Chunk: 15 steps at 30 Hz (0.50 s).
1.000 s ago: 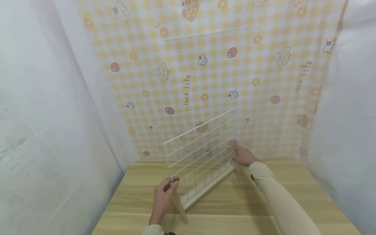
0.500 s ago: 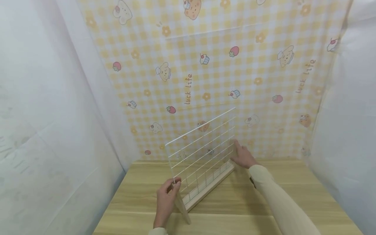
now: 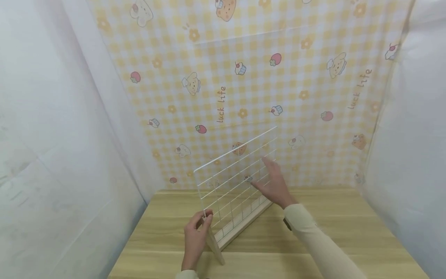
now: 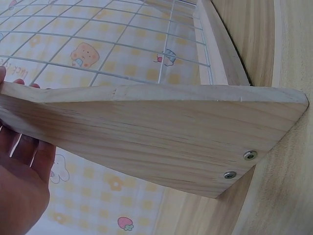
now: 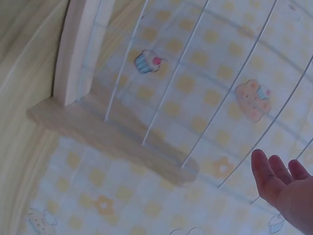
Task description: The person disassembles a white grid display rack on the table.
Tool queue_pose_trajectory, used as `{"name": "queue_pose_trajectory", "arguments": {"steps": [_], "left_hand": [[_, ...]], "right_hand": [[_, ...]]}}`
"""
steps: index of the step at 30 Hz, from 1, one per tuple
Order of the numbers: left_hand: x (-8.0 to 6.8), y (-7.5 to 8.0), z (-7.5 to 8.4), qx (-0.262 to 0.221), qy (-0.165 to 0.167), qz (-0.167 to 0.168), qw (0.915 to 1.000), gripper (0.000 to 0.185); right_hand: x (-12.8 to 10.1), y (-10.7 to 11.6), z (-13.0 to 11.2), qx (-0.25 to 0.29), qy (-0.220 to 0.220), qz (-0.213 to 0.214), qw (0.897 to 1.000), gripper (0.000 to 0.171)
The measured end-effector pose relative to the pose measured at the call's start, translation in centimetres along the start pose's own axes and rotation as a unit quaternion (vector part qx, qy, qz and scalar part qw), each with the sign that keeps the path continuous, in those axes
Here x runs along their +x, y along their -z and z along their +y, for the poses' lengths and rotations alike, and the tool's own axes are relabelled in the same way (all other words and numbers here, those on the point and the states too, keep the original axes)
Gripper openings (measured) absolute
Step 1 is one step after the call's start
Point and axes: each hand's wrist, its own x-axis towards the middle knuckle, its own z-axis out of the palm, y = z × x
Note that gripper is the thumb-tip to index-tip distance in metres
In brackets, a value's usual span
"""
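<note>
While the left hand pinches the wire grid, the right hand hovers spread.

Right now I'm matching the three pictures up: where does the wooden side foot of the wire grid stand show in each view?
Head: wooden side foot, low centre, by the left hand.
Left wrist: fills the middle, two screws at its right end.
Right wrist: not in it for certain.
Shared landmark: white wire grid.
</note>
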Motion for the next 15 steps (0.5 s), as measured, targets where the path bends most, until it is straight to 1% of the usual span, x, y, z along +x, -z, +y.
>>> {"name": "queue_pose_trajectory", "arguments": {"steps": [3, 6, 7, 9, 11, 15], "left_hand": [[0.0, -0.1, -0.2, -0.004, -0.011, 0.007, 0.9999, 0.014], [0.0, -0.2, -0.4, -0.010, -0.008, 0.011, 0.9999, 0.014], [-0.1, -0.2, 0.1, -0.012, -0.004, 0.010, 0.9999, 0.014], [-0.3, 0.0, 0.8, -0.013, 0.000, 0.007, 0.9999, 0.014], [-0.3, 0.1, 1.0, -0.013, 0.000, 0.004, 0.9999, 0.014], [0.1, -0.1, -0.4, -0.010, 0.000, 0.002, 1.0000, 0.016]], "right_hand": [[-0.2, -1.1, -0.7, -0.028, 0.045, 0.028, 0.998, 0.095], [-0.5, -2.0, -1.2, -0.041, 0.066, 0.038, 0.996, 0.098], [-0.6, -2.3, -1.3, -0.042, 0.072, 0.039, 0.996, 0.098], [-0.7, -2.8, -1.6, -0.035, 0.074, 0.036, 0.996, 0.099], [-0.8, -3.3, -1.7, -0.020, 0.074, 0.032, 0.997, 0.099], [-0.8, -4.2, -2.0, -0.006, 0.068, 0.024, 0.997, 0.099]]}}
